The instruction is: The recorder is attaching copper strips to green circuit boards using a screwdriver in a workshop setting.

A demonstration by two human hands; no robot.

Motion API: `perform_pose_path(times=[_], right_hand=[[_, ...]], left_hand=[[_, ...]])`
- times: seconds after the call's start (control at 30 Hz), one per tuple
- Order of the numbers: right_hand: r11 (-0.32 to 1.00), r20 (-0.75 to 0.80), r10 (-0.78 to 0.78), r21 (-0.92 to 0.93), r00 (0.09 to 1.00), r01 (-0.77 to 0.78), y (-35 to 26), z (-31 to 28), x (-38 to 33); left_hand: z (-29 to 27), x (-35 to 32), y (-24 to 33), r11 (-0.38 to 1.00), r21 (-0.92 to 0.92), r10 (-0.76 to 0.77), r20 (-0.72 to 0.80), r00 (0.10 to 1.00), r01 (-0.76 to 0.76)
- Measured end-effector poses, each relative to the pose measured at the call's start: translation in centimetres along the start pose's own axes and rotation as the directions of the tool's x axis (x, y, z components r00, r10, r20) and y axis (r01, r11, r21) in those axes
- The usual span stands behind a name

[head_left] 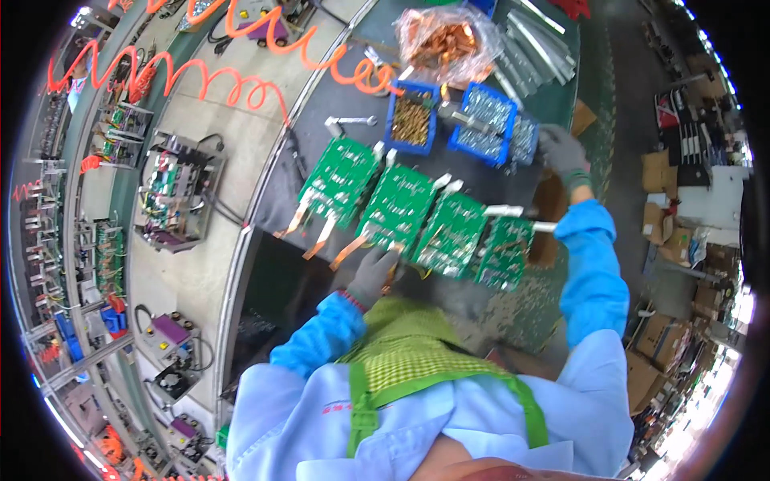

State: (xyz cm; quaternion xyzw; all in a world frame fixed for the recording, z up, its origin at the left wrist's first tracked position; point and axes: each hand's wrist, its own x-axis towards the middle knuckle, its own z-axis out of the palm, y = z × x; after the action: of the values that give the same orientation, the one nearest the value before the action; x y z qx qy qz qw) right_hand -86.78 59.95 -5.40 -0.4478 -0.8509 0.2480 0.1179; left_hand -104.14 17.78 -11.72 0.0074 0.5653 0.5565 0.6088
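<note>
Lettering: a small line of red characters shows on the chest of the pale blue jacket point(273, 405), too small to make out. White marks on the boards cannot be resolved as print or parts.

Position: four green boards point(399, 207) lie in a slanting row on the dark tabletop point(317, 120), ahead of the wearer and between the two hands. The gloved left hand point(371, 275) is at the near edge of the second board from the left, beside the copper strips point(349, 251) that project from the boards. Its fingers are bent around or against a copper-coloured piece; whether it is gripped cannot be told. The gloved right hand point(565, 150) is beyond the row to the right, fingers bent at the edge of the silver screws point(524, 140), just beside the blue bin point(468, 143). Whether it has taken any cannot be told.

Also on the tabletop: a second bin point(411, 122) of brass-coloured parts, a wrench point(353, 121), a clear bag point(449, 44) of copper pieces and grey metal strips point(536, 52).

Visibility: the right fingertips are blurred; the left fingertips are hard to separate from the copper. The bag's contents are partly veiled by plastic.
</note>
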Motion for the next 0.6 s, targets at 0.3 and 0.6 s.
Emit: perform_pose_path(times=[0.3, 0.6], right_hand=[[0.921, 0.195, -0.007, -0.380, 0.981, 0.083, 10.3, 10.7, 8.2], [0.928, 0.217, -0.061, -0.346, 0.974, 0.136, 7.2, 7.8, 7.8]], left_hand=[[1.9, -1.1, 1.0, 0.980, -0.135, -0.161, -0.131, 0.978, 0.144], [2.5, -2.3, 1.2, 0.989, -0.053, -0.148, -0.173, 0.974, 0.141]])
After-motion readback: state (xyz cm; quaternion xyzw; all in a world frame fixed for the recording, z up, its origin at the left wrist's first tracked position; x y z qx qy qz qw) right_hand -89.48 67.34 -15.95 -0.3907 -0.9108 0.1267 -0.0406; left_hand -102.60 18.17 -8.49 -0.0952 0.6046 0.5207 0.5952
